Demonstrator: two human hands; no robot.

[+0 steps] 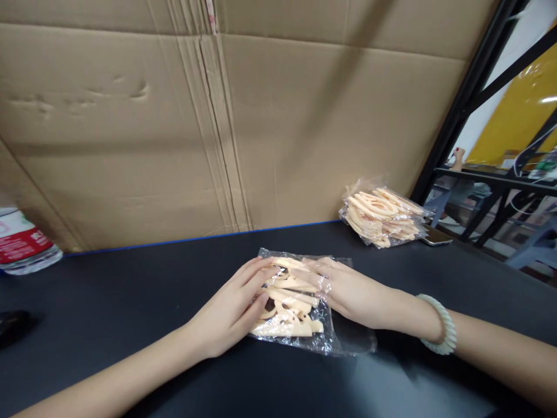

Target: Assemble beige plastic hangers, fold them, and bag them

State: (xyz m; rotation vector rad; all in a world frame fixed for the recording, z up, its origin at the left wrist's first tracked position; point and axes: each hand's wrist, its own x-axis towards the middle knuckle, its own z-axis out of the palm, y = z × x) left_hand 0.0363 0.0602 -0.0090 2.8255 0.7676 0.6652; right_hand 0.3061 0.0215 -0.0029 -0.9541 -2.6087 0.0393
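A clear plastic bag of flat cream-coloured cut-out pieces lies on the black table between my hands. My left hand grips the bag's left side, fingers over its upper part and thumb lower down against the pieces. On the opposite side, my right hand has its fingers closed over the bag's upper right, reaching onto the pieces. Film partly covers those fingertips, and I cannot tell whether they are inside the bag. The bag's loose lower right end spreads on the table.
Another clear bag of cream pieces sits at the back right, beside a phone-like flat object. A red-labelled bottle and a dark rounded object are at left. Cardboard stands behind the table; a black metal frame rises right.
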